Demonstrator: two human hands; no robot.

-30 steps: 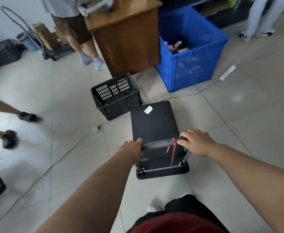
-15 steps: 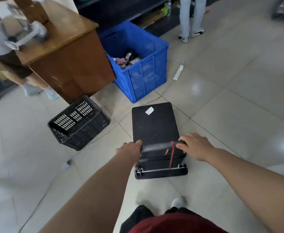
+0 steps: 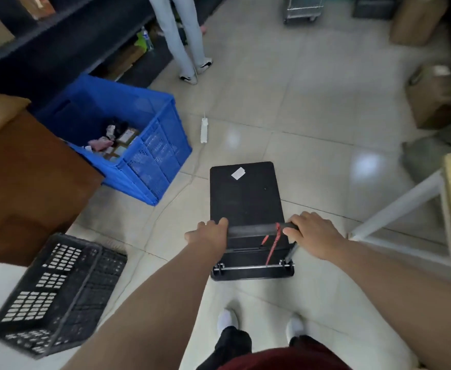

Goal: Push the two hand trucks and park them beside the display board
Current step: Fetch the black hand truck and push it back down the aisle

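Observation:
A black flat hand truck [image 3: 245,198] with a white sticker near its front edge stands on the tiled floor straight ahead of me. My left hand [image 3: 209,235] grips the left end of its black handle bar [image 3: 253,231], and my right hand [image 3: 311,236] grips the right end. A red strap hangs from the bar between my hands. No second hand truck and no display board can be made out in this view.
A blue crate [image 3: 128,140] with small items and a brown desk [image 3: 26,180] stand left. A black basket [image 3: 56,295] lies at lower left. A white power strip [image 3: 204,129] lies ahead. A person's legs [image 3: 184,44] are at the back. A white-legged table [image 3: 432,214] is right.
The view and the hand truck have swung right: desk, blue crate and black basket slid to the left, and a white-legged table came in at the right. Both hands kept their grip.

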